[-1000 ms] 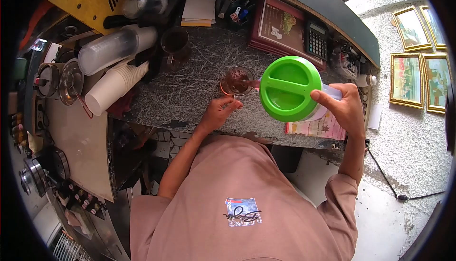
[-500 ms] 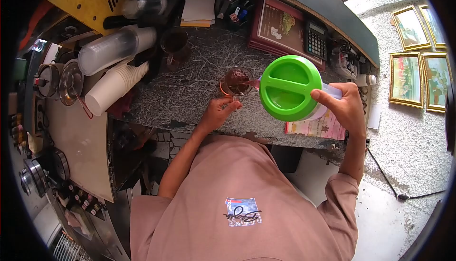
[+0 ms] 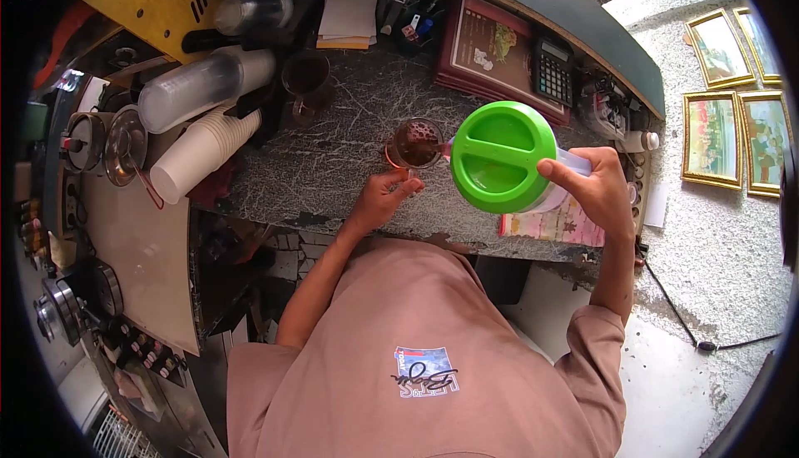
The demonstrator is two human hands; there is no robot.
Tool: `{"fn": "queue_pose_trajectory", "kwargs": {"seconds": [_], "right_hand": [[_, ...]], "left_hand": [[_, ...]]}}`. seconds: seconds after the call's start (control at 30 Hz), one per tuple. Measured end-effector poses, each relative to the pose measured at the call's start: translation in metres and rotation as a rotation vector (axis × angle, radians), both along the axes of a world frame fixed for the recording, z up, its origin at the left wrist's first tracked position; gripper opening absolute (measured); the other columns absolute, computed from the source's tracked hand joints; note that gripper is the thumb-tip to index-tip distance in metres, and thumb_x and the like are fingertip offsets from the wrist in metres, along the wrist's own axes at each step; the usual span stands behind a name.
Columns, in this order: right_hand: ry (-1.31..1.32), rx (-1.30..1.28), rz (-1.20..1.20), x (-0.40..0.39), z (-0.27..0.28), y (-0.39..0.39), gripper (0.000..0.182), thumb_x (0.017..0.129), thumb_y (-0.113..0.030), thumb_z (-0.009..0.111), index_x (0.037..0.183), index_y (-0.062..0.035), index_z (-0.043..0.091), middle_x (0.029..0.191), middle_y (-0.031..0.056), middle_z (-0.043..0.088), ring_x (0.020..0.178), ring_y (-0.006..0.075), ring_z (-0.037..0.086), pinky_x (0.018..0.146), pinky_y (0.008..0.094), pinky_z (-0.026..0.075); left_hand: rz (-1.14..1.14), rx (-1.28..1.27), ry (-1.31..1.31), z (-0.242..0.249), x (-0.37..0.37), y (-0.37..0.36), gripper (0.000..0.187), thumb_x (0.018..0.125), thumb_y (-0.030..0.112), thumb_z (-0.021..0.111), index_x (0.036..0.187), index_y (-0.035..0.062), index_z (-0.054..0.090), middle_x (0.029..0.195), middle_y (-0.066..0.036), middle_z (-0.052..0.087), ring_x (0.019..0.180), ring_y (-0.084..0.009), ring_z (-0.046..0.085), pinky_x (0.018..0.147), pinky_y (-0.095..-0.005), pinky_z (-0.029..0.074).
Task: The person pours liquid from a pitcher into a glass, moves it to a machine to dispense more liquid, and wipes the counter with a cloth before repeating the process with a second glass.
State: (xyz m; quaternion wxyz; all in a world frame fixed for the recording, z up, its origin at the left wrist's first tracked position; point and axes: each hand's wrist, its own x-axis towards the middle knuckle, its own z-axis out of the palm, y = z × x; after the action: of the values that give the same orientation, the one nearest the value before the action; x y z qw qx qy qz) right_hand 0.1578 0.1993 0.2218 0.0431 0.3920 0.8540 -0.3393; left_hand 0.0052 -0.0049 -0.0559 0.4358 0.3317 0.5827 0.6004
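A glass mug (image 3: pixel 416 143) holding dark reddish-brown liquid stands on the worn dark counter (image 3: pixel 358 125). My left hand (image 3: pixel 384 200) is closed round its handle on the near side. Just right of it, my right hand (image 3: pixel 593 187) grips the handle of a pitcher with a bright green lid (image 3: pixel 504 156), thumb against the lid's edge. The pitcher leans left, its spout at the mug's rim, with reddish liquid showing there. Farther back on the left sits a second glass mug (image 3: pixel 306 79) with dark contents; no hand touches it.
Stacked paper cups (image 3: pixel 204 154) and clear plastic cups (image 3: pixel 196 87) lie at the left. Dark red menus (image 3: pixel 499 50) and a calculator (image 3: pixel 553 69) occupy the back right. A pink patterned cloth or booklet (image 3: pixel 553 225) lies under the pitcher. Framed pictures (image 3: pixel 712 137) hang at the right.
The pitcher and my right hand have shifted slightly left. Liquid in the near mug looks a little higher, with bubbles on top. My left hand stays in place.
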Motion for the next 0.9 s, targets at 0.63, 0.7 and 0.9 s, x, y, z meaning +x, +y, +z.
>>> {"fn": "queue_pose_trajectory", "kwargs": {"seconds": [0.63,0.7,0.9], "right_hand": [[0.277,-0.115,-0.094,0.027,-0.049,0.003,0.045,0.082,-0.043,0.078,0.07,0.0001,0.072,0.058,-0.0014,0.061,0.052,0.0047,0.052,0.049,0.0228,0.038],[0.451,-0.21,-0.224,0.042,-0.072,0.007,0.044,0.084,-0.041,0.076,0.065,-0.0023,0.068,0.055,-0.0072,0.051,0.05,0.0025,0.043,0.047,0.0221,0.029],[0.933,-0.374,-0.611,0.067,-0.102,-0.005,0.034,0.094,-0.035,0.063,0.079,-0.004,0.065,0.063,-0.0053,0.055,0.052,0.0018,0.046,0.044,0.0201,0.027]], "left_hand": [[-0.042,-0.009,-0.012,0.001,-0.002,0.0,0.033,0.1,0.03,0.058,0.1,-0.0004,0.071,0.094,-0.006,0.069,0.091,-0.0141,0.064,0.085,-0.0305,0.05],[-0.015,0.021,0.015,-0.001,-0.002,0.001,0.032,0.099,0.031,0.061,0.098,0.0009,0.071,0.09,-0.005,0.071,0.09,-0.0108,0.065,0.081,-0.028,0.051],[-0.044,-0.026,-0.024,0.009,-0.003,0.0,0.034,0.101,0.032,0.056,0.101,0.0006,0.07,0.094,-0.006,0.069,0.093,-0.0139,0.064,0.087,-0.0311,0.049]]}}
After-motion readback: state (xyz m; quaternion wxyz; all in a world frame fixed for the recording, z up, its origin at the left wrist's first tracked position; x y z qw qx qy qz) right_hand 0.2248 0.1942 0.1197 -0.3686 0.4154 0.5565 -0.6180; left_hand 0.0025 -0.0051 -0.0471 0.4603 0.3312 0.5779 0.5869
